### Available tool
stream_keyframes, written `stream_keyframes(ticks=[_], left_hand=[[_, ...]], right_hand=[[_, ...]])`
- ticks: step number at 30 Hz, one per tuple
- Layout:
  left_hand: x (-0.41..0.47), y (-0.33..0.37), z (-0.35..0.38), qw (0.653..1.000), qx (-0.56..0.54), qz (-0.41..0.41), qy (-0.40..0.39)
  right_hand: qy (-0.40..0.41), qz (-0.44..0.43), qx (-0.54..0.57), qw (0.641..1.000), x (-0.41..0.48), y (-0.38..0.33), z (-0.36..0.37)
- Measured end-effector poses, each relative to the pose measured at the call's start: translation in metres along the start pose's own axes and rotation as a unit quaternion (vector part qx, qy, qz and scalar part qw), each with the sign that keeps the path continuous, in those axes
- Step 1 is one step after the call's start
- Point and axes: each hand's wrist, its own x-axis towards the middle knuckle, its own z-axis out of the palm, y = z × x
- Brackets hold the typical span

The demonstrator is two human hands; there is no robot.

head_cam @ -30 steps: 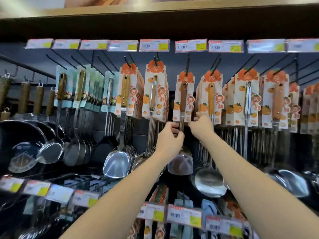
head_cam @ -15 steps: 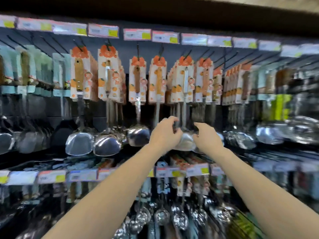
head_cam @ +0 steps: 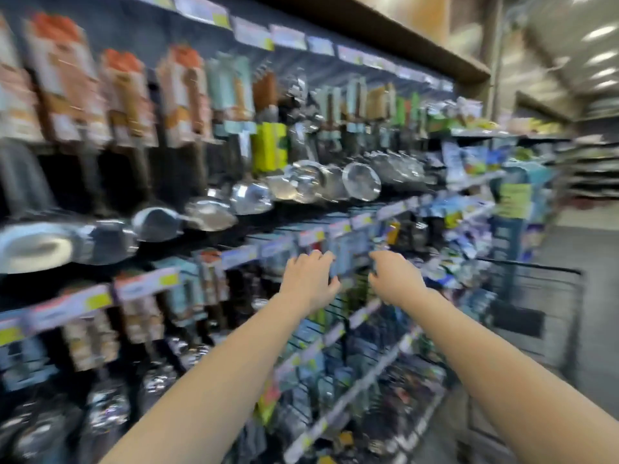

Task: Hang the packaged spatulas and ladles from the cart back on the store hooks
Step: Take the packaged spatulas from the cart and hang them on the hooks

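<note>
Left grip [head_cam: 310,283] and right grip [head_cam: 395,283] loosely curled, empty; a hasty reach for the cart [head_cam: 536,296] could knock ladles [head_cam: 363,185] loose.

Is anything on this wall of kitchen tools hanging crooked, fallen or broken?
Nothing stands out. The packaged utensils hang in even rows, their steel bowls lined up below. The left hand and right hand hold nothing. The picture is badly smeared by motion, so small faults would not show.

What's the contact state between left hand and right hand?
Apart. The head view, though blurred, shows a plain gap between the left hand and the right hand.
</note>
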Motion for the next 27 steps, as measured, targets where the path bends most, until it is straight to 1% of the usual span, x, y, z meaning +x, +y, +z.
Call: stream_keyframes(ticks=[4, 6, 9, 12, 15, 19, 24, 27], left_hand=[[0.052, 0.119, 0.075, 0.997, -0.037, 0.057, -0.041], [0.074, 0.169, 0.103, 0.995, -0.043, 0.074, -0.058], [0.105, 0.230, 0.138, 0.991, -0.055, 0.089, -0.085], [0.135, 0.280, 0.168, 0.986, -0.062, 0.108, -0.109], [0.164, 0.315, 0.204, 0.980, -0.067, 0.130, -0.135], [0.205, 0.345, 0.264, 0.974, -0.081, 0.146, -0.155], [0.283, 0.364, 0.350, 0.964, -0.141, 0.122, -0.190], [0.327, 0.366, 0.388, 0.961, -0.116, 0.149, -0.200]], right_hand=[[-0.027, 0.048, -0.041, 0.998, -0.015, 0.138, -0.012], [-0.027, 0.076, -0.058, 0.995, -0.024, 0.197, -0.018], [-0.020, 0.114, -0.066, 0.991, -0.034, 0.271, -0.024], [-0.035, 0.151, -0.070, 0.985, -0.039, 0.331, -0.022], [-0.037, 0.191, -0.063, 0.979, -0.037, 0.384, -0.006], [-0.065, 0.247, -0.066, 0.965, -0.025, 0.449, 0.032], [-0.082, 0.289, -0.059, 0.952, 0.032, 0.526, 0.081], [-0.105, 0.302, -0.054, 0.946, 0.067, 0.558, 0.107]])
